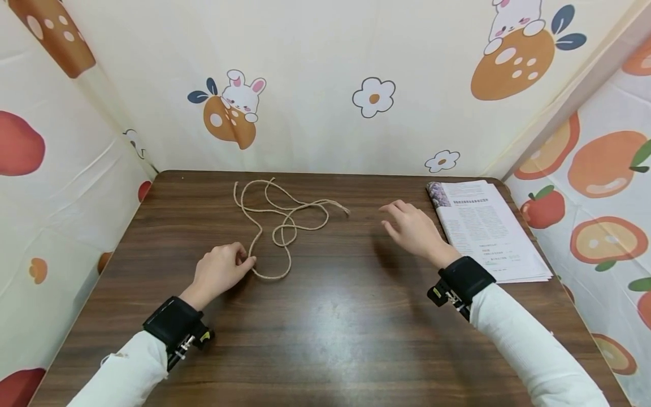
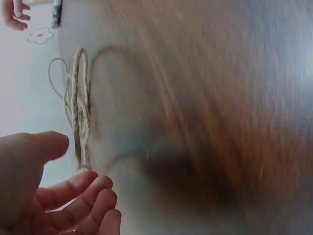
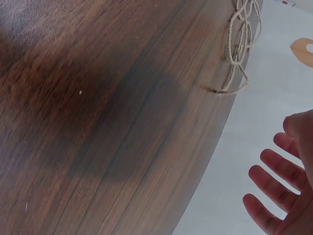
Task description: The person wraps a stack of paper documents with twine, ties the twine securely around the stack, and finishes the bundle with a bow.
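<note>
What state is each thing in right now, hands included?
Rope: slack, loosely looped on the table; whether knotted, I can't tell.
Left hand: relaxed, thumb and fingertips apart, close by the rope; contact unclear.
Right hand: relaxed, fingers spread, holding nothing.
Printed sheets: stacked flat, print up.
Black wristbands: wrapped around both wrists.
</note>
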